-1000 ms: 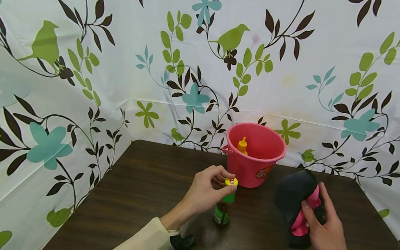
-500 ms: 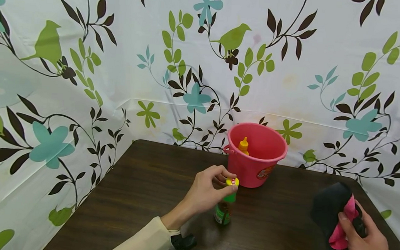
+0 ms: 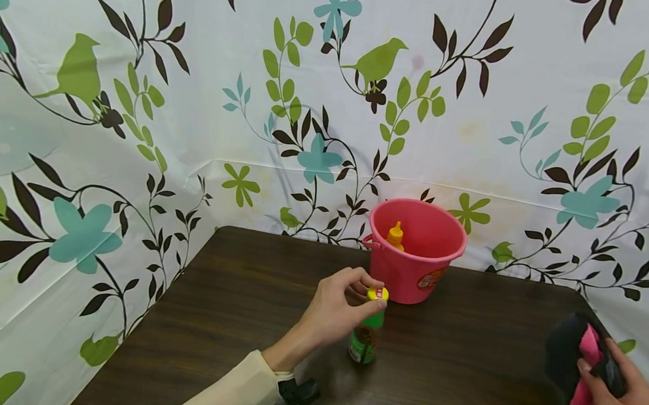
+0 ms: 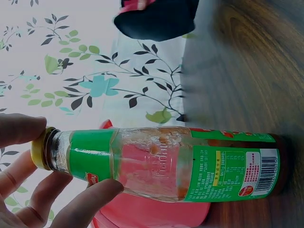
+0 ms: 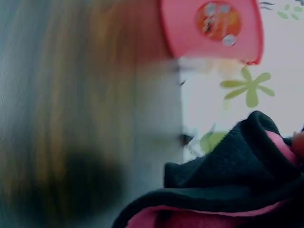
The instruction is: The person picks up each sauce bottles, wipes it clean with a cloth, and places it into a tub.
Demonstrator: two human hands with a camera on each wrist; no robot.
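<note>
A glass sauce bottle (image 3: 362, 346) with green labels and a yellow cap stands upright on the dark wooden table. My left hand (image 3: 337, 300) pinches it at the cap and neck; the left wrist view shows a little brown sauce inside the bottle (image 4: 152, 164). Over the table's right side, my right hand (image 3: 629, 402) grips a bunched black cloth (image 3: 565, 351) with pink on its other side. Its folds fill the lower right of the right wrist view, where the black cloth (image 5: 218, 164) hides most of the hand.
Behind the sauce bottle, at the table's back edge, stands a pink bucket (image 3: 409, 277). A yellow squeeze bottle (image 3: 395, 237) pokes up inside it. A patterned curtain (image 3: 331, 102) hangs along the back and left of the table (image 3: 251, 285).
My right hand has carried the black and pink cloth to the right, toward the table's right edge. My left hand and the sauce bottle have stayed in place.
</note>
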